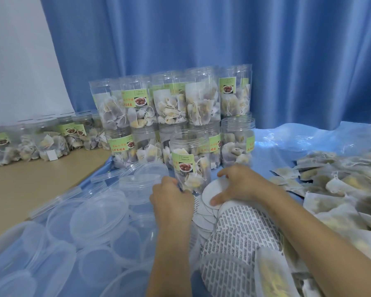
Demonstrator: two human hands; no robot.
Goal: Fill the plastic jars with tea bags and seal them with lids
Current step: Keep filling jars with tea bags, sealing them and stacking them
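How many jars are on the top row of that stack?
5 in front: left jar, second jar, middle jar, fourth jar, right jar. More may be hidden behind them.

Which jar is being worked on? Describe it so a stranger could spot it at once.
Start at the two-tier stack of jars against the blue curtain. Just in front of it, one jar stands alone on the blue sheet, with the left hand at its base. Unlike the stacked ones, it stands forward by itself with its mouth open.
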